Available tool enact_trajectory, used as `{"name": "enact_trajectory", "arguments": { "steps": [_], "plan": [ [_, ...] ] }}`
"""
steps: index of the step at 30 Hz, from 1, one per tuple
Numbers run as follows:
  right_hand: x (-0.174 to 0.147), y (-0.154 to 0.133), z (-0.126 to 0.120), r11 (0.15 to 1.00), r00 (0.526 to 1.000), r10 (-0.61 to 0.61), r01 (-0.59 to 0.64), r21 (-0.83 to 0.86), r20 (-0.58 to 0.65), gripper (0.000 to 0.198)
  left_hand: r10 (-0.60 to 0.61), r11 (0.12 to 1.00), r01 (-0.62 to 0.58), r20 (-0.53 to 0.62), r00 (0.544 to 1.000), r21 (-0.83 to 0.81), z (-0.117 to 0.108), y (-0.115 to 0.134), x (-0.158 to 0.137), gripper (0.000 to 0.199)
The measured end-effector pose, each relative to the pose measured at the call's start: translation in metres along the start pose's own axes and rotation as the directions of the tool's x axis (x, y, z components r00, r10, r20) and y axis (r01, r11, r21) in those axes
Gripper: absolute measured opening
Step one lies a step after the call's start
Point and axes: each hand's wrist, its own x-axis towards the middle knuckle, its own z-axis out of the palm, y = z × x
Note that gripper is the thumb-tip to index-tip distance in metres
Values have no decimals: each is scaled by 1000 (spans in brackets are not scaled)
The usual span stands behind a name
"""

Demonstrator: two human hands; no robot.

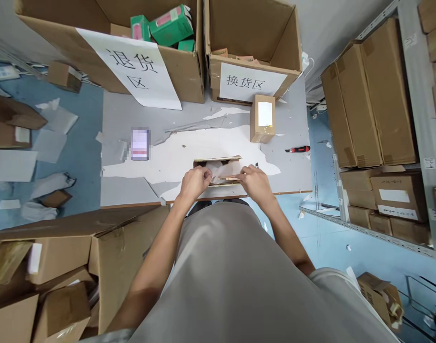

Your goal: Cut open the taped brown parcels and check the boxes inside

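A small open cardboard box [199, 162] lies at the table's front edge, between my hands. Pale, see-through plastic wrapping [216, 167] fills its opening, and a flat orange-brown item [228, 178] shows at the near side. My left hand [196, 182] is at the box's left end, thumb and fingertips pinched together by the wrapping; what they hold, if anything, is too small to tell. At the right end, my right hand [255, 182] has its fingers closed on the right end of the orange-brown item. The rest of the box's contents is hidden.
A closed carton [262, 119] with a white label and a red-black utility knife [298, 149] lie to the right. A phone-like screen [139, 144] is at left. Two large labelled boxes [189, 76] [253, 45] line the back. A carton-filled box [132, 257] stands front left; shelving [414, 95] is right.
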Motion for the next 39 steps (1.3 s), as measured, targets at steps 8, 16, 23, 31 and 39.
{"name": "enact_trajectory", "arguments": {
  "steps": [8,16,23,31,39],
  "plan": [
    [48,-10,20,1000,999,6,-6,11,47,32,-44,999,43,47,998,31,-10,-18,2,33],
    [-3,32,-35,788,947,208,-12,616,-247,18,107,775,-229,-234,966,-590,-60,9,-15,63],
    [35,29,-48,572,857,342,136,809,-386,49,99,577,-198,-172,980,-792,-75,26,7,56],
    [51,-34,-29,123,817,495,271,955,-296,55,-51,759,-432,-706,707,-487,-48,48,-12,35],
    [53,-33,-18,-85,870,437,293,952,-228,63,42,808,-408,-650,759,-424,-42,48,-32,48]
  ]
}}
